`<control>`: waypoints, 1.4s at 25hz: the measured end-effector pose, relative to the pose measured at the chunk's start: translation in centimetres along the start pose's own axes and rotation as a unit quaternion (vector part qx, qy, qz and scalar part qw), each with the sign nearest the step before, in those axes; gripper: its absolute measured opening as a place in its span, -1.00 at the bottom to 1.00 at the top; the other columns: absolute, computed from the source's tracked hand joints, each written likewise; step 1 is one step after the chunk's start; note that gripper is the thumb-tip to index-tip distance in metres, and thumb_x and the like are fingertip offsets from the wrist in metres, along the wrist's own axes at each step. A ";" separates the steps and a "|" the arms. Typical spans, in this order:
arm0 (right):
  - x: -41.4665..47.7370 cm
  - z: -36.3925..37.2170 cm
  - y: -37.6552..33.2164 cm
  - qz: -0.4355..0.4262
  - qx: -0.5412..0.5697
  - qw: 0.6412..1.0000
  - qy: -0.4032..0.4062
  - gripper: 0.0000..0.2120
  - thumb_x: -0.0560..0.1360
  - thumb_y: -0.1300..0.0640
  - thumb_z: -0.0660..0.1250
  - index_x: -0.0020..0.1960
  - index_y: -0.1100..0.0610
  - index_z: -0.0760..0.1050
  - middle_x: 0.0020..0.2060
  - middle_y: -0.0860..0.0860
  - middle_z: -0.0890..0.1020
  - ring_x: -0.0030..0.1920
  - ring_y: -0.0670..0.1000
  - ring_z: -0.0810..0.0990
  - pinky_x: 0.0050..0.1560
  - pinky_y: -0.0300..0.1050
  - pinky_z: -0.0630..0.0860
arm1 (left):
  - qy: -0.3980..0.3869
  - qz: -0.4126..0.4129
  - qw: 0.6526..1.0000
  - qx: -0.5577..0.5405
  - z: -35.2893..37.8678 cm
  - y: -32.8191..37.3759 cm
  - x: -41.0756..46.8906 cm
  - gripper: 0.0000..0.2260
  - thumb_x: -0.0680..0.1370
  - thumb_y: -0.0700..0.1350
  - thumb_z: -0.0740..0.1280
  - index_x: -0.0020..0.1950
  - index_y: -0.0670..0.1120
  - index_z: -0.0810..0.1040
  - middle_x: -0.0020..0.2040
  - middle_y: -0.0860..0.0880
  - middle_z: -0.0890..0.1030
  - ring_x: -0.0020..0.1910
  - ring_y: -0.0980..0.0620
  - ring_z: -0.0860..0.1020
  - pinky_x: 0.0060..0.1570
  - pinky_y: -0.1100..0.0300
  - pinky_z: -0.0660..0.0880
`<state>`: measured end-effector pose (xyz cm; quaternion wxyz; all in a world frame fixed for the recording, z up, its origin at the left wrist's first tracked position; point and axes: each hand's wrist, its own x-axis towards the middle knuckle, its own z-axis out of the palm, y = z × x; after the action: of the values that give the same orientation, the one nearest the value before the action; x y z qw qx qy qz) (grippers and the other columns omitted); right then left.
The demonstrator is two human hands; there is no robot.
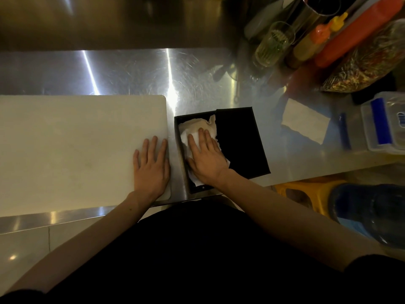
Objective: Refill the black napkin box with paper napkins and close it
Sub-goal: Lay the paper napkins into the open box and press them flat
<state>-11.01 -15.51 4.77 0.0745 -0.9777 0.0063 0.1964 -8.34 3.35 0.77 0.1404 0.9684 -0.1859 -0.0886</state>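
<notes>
R hand (206,160) fingers spread flat, pressing napkins (197,126) into black box (182,150); L hand (151,167) fingers spread on board (76,150).

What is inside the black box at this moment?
White napkins, crumpled, lie in the open left part of the box, and the right hand presses flat on them. The lid covers the right part, so what lies under it cannot be seen.
</notes>
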 end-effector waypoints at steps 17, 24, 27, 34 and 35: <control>-4.4 -4.9 24.9 0.160 0.190 0.940 0.233 -0.59 0.60 0.10 0.22 0.41 0.20 0.35 0.31 0.20 0.45 0.32 0.18 0.37 0.32 0.02 0.31 | -0.021 -0.068 0.997 0.001 -0.7 2.5 0.0 -0.44 0.53 -0.04 0.02 0.56 -0.04 0.17 0.57 -0.16 0.15 0.55 -0.20 0.06 0.44 -0.23 0.03; -4.2 -4.9 32.9 0.227 0.190 0.935 0.194 -0.67 0.57 0.16 0.26 0.32 0.20 0.47 0.27 0.22 0.47 0.29 0.22 0.41 0.30 0.05 0.32 | -0.033 -0.105 0.994 -0.006 -1.1 3.9 0.2 -0.41 0.51 -0.06 0.02 0.56 -0.07 0.14 0.58 -0.18 0.12 0.55 -0.24 0.05 0.43 -0.24 0.04; -4.3 -4.4 34.4 0.239 0.166 0.941 0.172 -0.70 0.56 0.18 0.26 0.28 0.18 0.50 0.24 0.21 0.48 0.27 0.21 0.42 0.26 0.08 0.36 | -0.035 -0.107 0.994 -0.003 -1.3 4.2 0.1 -0.41 0.52 -0.04 0.00 0.56 -0.09 0.14 0.58 -0.18 0.12 0.55 -0.25 0.06 0.43 -0.26 0.06; -4.2 -3.8 35.1 0.232 0.151 0.948 0.158 -0.80 0.57 0.12 0.22 0.07 0.15 0.58 0.02 0.18 0.53 0.03 0.20 0.51 0.00 0.03 0.44 | -0.037 -0.106 0.994 0.006 -1.8 5.1 0.4 -0.47 0.58 -0.10 0.03 0.56 -0.14 0.13 0.57 -0.23 0.12 0.53 -0.30 0.07 0.40 -0.28 0.12; -4.2 -3.8 35.0 0.228 0.152 0.949 0.158 -0.82 0.56 0.13 0.24 0.04 0.15 0.58 -0.01 0.18 0.54 0.01 0.20 0.52 -0.02 0.03 0.44 | -0.036 -0.107 0.994 0.006 -1.8 5.0 0.3 -0.48 0.59 -0.13 0.06 0.56 -0.14 0.12 0.57 -0.23 0.11 0.53 -0.30 0.06 0.41 -0.29 0.11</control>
<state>-14.94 -50.71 4.82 0.1730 -0.9459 0.2704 0.0478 -9.33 -0.86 3.93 0.1176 0.9797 -0.0869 -0.1371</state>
